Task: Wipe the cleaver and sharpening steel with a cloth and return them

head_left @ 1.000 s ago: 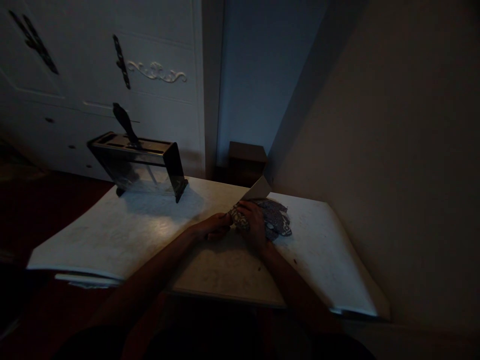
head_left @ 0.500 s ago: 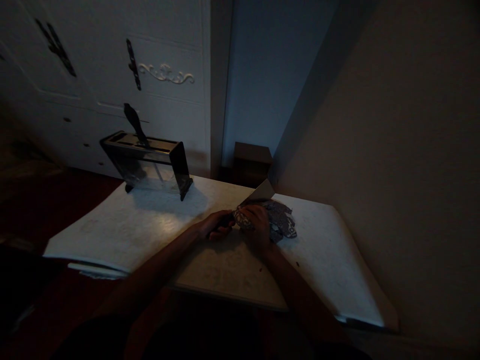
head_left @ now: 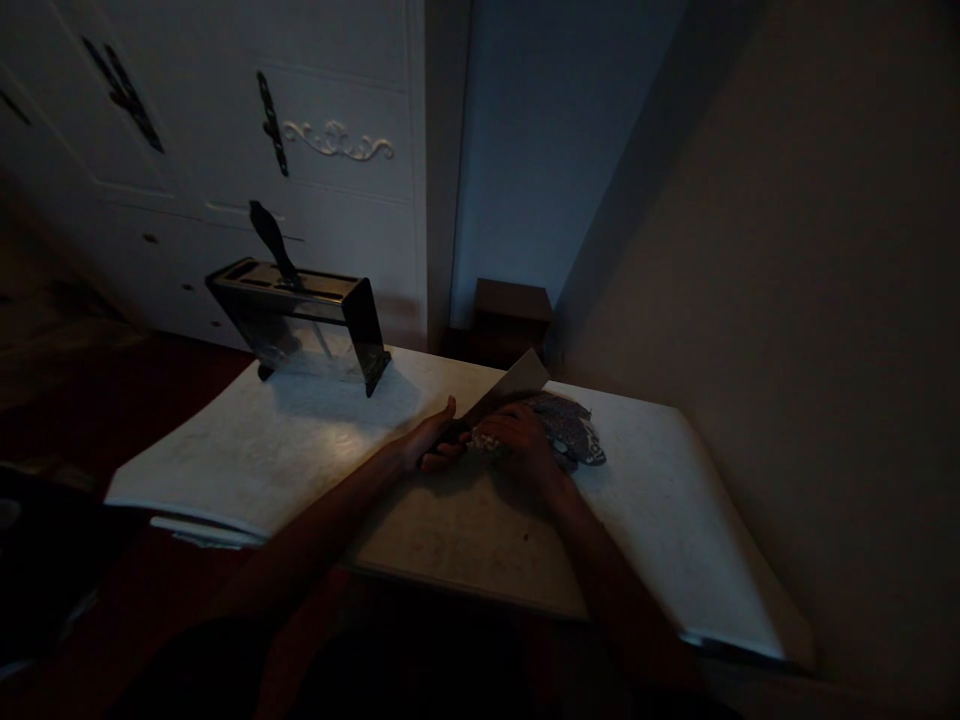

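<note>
My left hand is closed around the dark handle of a broad-bladed knife, perhaps a cleaver. Its wide blade points away to the upper right, over the table. In my right hand is a bunched grey patterned cloth, held against the blade near the handle. The cloth's loose end spreads to the right on the white table. Fingers and cloth hide the lower part of the blade.
A knife block with clear sides stands at the table's back left, a black-handled knife sticking out of its top. Behind are a white cabinet and a small brown box-like piece. A wall borders the right.
My right hand and the cloth have shifted slightly to the right. My left thumb has lifted from the handle. The whole view has moved a little.
</note>
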`<state>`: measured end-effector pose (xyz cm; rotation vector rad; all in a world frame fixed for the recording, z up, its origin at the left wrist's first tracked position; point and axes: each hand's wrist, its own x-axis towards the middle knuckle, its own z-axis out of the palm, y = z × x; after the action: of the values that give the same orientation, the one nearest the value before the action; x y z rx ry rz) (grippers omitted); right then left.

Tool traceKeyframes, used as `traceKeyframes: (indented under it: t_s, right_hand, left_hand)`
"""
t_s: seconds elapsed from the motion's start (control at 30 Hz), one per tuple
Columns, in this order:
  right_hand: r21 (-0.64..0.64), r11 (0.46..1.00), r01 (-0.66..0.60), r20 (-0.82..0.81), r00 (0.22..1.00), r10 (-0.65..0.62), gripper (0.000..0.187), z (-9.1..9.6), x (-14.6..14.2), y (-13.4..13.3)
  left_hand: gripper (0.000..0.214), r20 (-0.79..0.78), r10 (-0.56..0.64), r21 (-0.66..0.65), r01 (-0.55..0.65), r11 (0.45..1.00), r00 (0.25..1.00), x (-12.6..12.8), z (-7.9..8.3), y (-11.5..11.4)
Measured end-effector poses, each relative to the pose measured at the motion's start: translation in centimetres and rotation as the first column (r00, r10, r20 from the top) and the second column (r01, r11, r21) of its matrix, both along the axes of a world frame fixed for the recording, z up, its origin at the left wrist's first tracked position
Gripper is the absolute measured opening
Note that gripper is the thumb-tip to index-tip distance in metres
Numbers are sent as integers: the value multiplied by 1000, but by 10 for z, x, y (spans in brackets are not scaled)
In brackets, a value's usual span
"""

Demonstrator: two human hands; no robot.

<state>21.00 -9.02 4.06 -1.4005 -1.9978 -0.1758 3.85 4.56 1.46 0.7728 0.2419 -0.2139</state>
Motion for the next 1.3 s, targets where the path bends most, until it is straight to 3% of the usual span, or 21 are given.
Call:
traceKeyframes:
  t_s: [0.13, 0.27, 0.47, 0.53, 0.7, 0.8, 0.93, 1.07, 1.3]
  right_hand:
    - [-9, 998, 63, -12, 998, -63, 30, 1, 10, -1]
    - [122, 981, 150, -163, 978, -129, 34, 2, 17, -6]
    - [342, 874, 345, -379, 902, -208, 34, 2, 18, -12]
    - [350, 883, 314, -362, 914, -182, 36, -1, 11, -12]
    - [240, 970, 43, -106, 994, -18, 38, -10, -17, -3]
    - [213, 977, 32, -29, 999, -26, 36, -11, -23, 2]
    - [224, 961, 161, -77, 986, -147, 42, -11, -9, 3]
    - [249, 907, 340, -184, 936, -300, 48, -13, 16, 1]
    - [120, 774, 621, -427, 737, -525, 38, -20, 55, 2]
  left_hand:
    - [56, 0, 17, -71, -17, 997, 1000, 0, 0, 3]
    - [53, -13, -22, -85, 21, 996, 1000, -2, 0, 3]
    - [45, -19, -50, -80, 49, 996, 999, -4, 3, 3]
    - [44, -21, -49, -91, 47, 995, 999, -4, 2, 3]
    - [45, -42, -19, -111, 15, 994, 999, -4, -3, 6]
    - [44, -38, -41, -149, 35, 988, 998, -5, -5, 9]
    - [40, -12, -103, -201, 98, 975, 995, -7, -1, 10]
    - [41, -17, -139, -222, 131, 966, 990, -8, 4, 9]
    - [42, -89, -122, -203, 102, 974, 988, -6, 7, 9]
